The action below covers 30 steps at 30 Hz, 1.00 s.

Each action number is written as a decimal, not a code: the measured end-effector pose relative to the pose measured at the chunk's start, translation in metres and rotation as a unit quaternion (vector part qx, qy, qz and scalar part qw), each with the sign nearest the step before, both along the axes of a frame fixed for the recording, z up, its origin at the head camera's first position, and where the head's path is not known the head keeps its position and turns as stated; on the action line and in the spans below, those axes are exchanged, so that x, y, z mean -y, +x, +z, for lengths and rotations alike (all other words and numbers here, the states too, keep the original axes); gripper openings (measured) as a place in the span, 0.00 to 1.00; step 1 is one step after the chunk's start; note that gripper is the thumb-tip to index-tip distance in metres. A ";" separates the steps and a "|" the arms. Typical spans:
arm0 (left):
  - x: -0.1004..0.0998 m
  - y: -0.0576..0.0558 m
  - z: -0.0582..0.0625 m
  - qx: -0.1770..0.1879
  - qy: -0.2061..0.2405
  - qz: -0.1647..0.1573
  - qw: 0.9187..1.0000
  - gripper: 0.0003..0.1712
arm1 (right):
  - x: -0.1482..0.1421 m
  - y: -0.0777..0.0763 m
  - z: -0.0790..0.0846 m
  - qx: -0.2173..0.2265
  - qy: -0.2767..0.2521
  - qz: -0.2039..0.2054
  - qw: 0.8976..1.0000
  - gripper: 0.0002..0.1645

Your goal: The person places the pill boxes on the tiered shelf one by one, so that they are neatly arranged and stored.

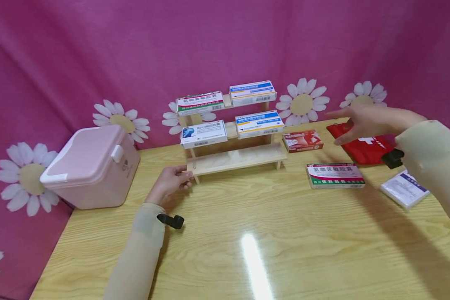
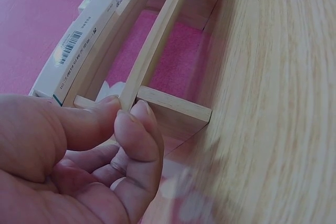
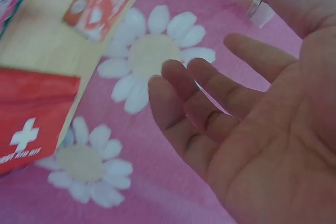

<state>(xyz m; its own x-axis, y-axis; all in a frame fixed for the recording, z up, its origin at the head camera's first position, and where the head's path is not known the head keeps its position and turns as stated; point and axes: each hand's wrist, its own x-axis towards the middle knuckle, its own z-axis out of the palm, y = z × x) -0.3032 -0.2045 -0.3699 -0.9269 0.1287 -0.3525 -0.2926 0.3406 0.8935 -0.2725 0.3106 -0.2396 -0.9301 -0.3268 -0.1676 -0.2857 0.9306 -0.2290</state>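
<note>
My left hand [image 1: 169, 182] pinches the left end of the lowest board of a wooden tiered stand [image 1: 236, 160], thumb against fingertips in the left wrist view. Two medicine boxes lie on the stand's top tier, a green-and-red one [image 1: 200, 103] and a blue-and-white one [image 1: 253, 92]. The middle tier carries a white box [image 1: 203, 134] and another blue-and-white box [image 1: 260, 123]; the lowest board is bare. Over the red first aid pouch [image 1: 378, 149] hangs my right hand [image 1: 375, 121], fingers spread and holding nothing. The right wrist view shows its palm [image 3: 283, 145].
A pink lidded case [image 1: 93, 171] stands at the table's left. Right of the stand lie a small red box [image 1: 303, 141], a green-and-red medicine box [image 1: 336, 176] and a clear-wrapped white packet [image 1: 405, 189]. A pink flowered curtain [image 1: 165, 50] hangs behind the wooden table [image 1: 210, 241].
</note>
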 end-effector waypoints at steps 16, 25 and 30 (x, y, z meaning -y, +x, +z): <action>0.000 0.002 -0.001 -0.009 0.009 -0.004 1.000 0.28 | -0.043 0.053 -0.073 0.070 -0.054 -0.060 0.994 0.64; 0.001 -0.001 -0.002 0.003 0.019 0.007 1.000 0.27 | -0.035 0.052 -0.101 0.040 -0.020 -0.049 0.998 0.69; 0.001 -0.001 -0.002 0.002 0.018 0.003 1.000 0.27 | -0.026 0.048 -0.108 0.034 0.007 -0.052 0.998 0.70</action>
<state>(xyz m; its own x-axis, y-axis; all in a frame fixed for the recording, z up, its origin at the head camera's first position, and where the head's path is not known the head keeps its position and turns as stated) -0.3038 -0.2057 -0.3721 -0.9266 0.1351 -0.3510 -0.2979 0.3060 0.9042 -0.2247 0.3368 -0.3475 -0.9449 -0.2266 -0.2361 -0.1719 0.9576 -0.2313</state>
